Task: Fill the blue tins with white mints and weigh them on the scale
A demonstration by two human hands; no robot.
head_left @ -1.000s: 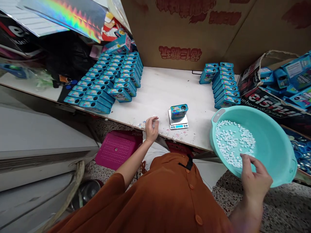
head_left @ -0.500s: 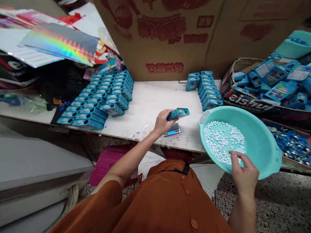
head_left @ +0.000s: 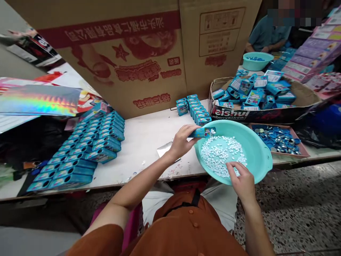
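In the head view, your left hand (head_left: 181,142) pinches a small blue tin (head_left: 203,132) and holds it on its side over the rim of the teal basin (head_left: 262,161). Your right hand (head_left: 241,177) reaches into the basin, its fingers curled on the white tablets (head_left: 218,156). The basin rests at the edge of the table (head_left: 145,137), near rows of blue tins (head_left: 87,145).

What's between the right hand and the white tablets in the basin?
Nothing visible. The right hand is already inside the teal basin, fingertips on the white tablets. The left hand holds a small blue tin over the basin's far rim.
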